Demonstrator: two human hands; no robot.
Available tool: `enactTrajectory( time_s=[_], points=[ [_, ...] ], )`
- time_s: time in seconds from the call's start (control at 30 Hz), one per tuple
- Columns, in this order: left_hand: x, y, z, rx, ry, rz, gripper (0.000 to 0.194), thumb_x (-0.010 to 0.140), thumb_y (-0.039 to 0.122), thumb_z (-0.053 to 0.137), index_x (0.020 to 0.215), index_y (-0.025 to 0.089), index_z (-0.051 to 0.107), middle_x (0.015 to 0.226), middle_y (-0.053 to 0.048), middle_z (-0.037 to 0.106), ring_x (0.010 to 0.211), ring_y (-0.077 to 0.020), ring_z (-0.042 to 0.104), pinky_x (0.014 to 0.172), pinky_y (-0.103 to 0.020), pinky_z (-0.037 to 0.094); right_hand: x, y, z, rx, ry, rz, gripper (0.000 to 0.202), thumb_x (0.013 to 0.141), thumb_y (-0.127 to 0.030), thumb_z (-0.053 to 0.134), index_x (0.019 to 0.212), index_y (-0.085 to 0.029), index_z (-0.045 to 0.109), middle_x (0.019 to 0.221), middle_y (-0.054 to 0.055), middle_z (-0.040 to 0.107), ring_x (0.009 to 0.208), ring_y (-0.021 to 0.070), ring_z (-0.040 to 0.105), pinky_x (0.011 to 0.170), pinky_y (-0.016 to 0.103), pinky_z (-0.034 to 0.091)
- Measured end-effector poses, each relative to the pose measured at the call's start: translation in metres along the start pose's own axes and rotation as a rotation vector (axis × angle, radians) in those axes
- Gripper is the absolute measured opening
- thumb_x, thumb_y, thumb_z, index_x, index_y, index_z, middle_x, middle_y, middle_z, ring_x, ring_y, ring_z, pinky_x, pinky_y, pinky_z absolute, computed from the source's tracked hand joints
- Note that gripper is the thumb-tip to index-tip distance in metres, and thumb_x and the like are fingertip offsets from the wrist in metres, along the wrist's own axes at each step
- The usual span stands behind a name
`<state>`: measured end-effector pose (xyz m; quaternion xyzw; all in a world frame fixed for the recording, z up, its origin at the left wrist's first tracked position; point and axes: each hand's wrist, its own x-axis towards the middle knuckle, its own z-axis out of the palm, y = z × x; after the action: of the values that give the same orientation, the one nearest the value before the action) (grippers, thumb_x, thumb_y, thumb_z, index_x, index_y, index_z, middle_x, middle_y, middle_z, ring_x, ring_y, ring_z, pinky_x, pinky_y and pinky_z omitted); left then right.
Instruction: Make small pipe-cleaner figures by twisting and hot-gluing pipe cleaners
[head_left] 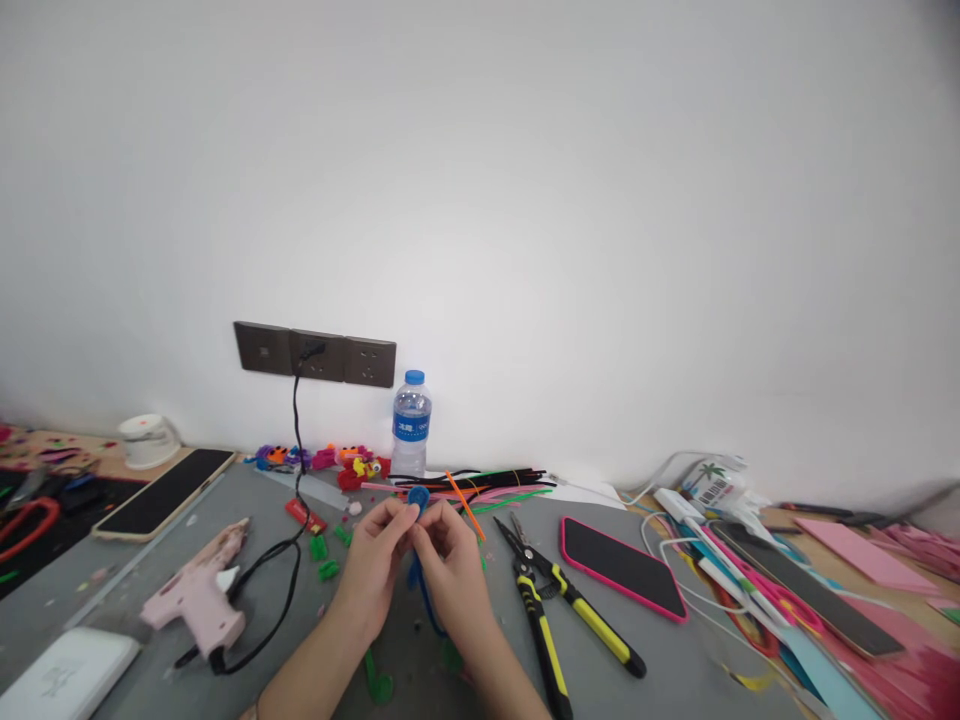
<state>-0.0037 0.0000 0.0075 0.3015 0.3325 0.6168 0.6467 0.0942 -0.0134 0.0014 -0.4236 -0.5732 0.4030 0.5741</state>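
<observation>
The left hand (376, 568) and right hand (451, 568) pinched a coiled blue stem (418, 495) above the grey mat (615, 700); behind, a bottle (409, 460) bore a blue label (412, 428), its white characters too small to read; a packet (699, 494), right, showed a palm tree (711, 470) and barcode (717, 488).

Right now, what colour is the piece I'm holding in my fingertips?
The piece is blue, as the head view shows.
</observation>
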Motion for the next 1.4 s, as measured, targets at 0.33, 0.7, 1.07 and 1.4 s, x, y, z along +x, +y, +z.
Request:
enactTrajectory(
  time_s=[0.33,0.7,1.07,1.4],
  points=[
    [-0.0029,0.0017,0.0036,-0.009,0.003,-0.013,0.036,0.057,0.035,0.083,0.051,0.016,0.053,0.051,0.007,0.045,0.052,-0.0082,0.039,0.052,-0.019,0.038,0.0013,0.0005,-0.0003,-0.013,0.012,-0.006,0.017,0.084,-0.027,0.055,0.071,-0.019,0.049,0.063,-0.004,0.049,0.058,0.0115,0.045,0.055,0.022,0.036],
    [-0.0028,0.001,0.0033,-0.025,0.002,-0.025,0.034,0.059,0.033,0.083,0.052,0.016,0.054,0.052,0.007,0.044,0.051,-0.0076,0.039,0.05,-0.018,0.037,0.0004,-0.0009,-0.0006,0.021,0.006,0.013,0.018,0.084,-0.03,0.055,0.071,-0.02,0.048,0.064,-0.003,0.049,0.059,0.0124,0.046,0.055,0.023,0.036],
    [-0.0029,0.0022,0.0045,-0.027,0.008,-0.024,0.034,0.057,0.033,0.084,0.052,0.016,0.055,0.052,0.007,0.046,0.052,-0.0078,0.041,0.051,-0.018,0.038,0.0007,-0.001,-0.0003,0.041,0.003,0.01,0.019,0.084,-0.032,0.056,0.072,-0.02,0.05,0.064,-0.003,0.05,0.059,0.0124,0.047,0.056,0.023,0.037],
    [-0.0056,0.004,0.0079,-0.028,-0.013,-0.04,0.036,0.058,0.036,0.083,0.051,0.016,0.054,0.049,0.007,0.044,0.047,-0.0072,0.039,0.045,-0.019,0.034,0.0037,-0.0039,0.0008,0.208,-0.035,0.073,0.031,0.079,-0.044,0.064,0.066,-0.02,0.048,0.059,-0.005,0.049,0.05,0.0097,0.041,0.048,0.022,0.033]
  ],
)
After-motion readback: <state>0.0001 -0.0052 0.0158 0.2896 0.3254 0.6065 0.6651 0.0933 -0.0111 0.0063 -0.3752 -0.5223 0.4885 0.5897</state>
